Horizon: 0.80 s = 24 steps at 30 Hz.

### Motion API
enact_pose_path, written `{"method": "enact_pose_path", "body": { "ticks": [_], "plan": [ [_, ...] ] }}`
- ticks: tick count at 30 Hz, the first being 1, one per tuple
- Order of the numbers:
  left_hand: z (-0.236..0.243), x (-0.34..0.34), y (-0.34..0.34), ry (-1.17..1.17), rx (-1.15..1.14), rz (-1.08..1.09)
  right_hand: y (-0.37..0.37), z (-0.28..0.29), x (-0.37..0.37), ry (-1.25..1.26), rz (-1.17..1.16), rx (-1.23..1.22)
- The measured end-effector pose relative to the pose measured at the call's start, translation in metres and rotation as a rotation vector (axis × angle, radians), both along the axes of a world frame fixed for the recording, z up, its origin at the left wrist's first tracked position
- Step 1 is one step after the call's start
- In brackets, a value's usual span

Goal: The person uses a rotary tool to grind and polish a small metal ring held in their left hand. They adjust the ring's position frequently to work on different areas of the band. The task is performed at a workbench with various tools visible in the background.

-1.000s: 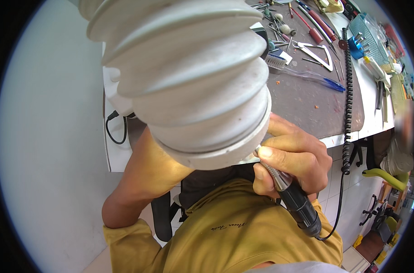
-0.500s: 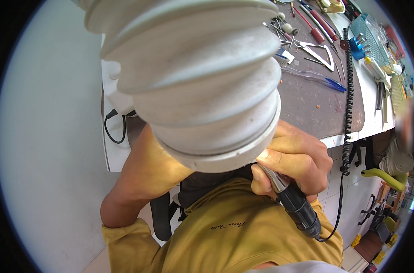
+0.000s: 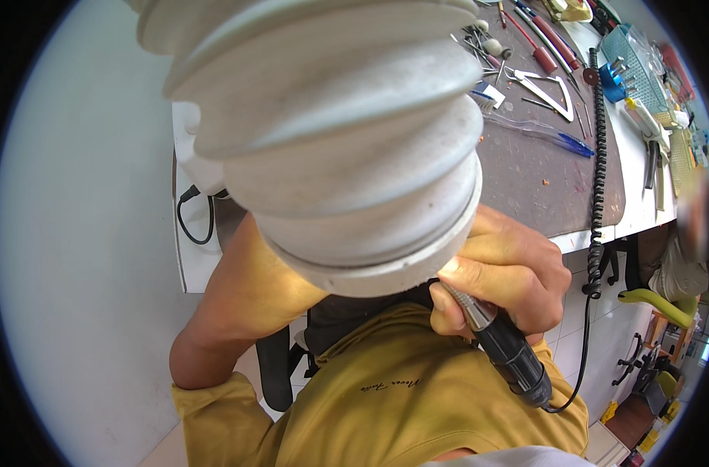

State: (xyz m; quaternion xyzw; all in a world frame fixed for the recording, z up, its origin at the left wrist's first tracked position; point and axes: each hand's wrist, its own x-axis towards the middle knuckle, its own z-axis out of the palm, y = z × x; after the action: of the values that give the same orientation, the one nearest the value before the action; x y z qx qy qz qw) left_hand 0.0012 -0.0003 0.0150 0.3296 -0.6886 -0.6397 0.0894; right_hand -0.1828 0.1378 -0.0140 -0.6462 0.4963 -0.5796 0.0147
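Note:
A thick white corrugated hose (image 3: pixel 339 148) with a round rim fills the upper middle and hides much of what lies under it. My right hand (image 3: pixel 514 272) is closed round a rotary handpiece (image 3: pixel 510 358), which has a metal nose and a black body. The nose points up and left, its tip out of sight beneath the hose rim. My left hand (image 3: pixel 284 272) reaches under the hose from the left. Its fingers are covered, so what they hold cannot be seen. Light falls on both hands near the rim.
A coiled black cord (image 3: pixel 598 179) hangs over the right side of the bench mat (image 3: pixel 541 202). A white caliper (image 3: pixel 553 89), a clear brush with a blue end (image 3: pixel 557 136) and several burs lie at the back. A teal basket (image 3: pixel 638 66) stands farther right.
The white hose and my left forearm have shifted very slightly to the left in the picture. My right hand keeps the same grip on the handpiece.

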Motion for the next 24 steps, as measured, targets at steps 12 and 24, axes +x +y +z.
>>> {"method": "enact_pose_path", "body": {
  "ticks": [12,24],
  "plan": [
    [-0.0029,0.0021,-0.0006,-0.002,-0.005,-0.001,-0.0025,-0.0034,-0.0018,0.026,-0.007,-0.031],
    [-0.0027,0.0037,-0.0038,-0.04,0.004,-0.006,-0.0017,-0.0007,0.0003,0.027,-0.01,-0.016]
  ]
}}
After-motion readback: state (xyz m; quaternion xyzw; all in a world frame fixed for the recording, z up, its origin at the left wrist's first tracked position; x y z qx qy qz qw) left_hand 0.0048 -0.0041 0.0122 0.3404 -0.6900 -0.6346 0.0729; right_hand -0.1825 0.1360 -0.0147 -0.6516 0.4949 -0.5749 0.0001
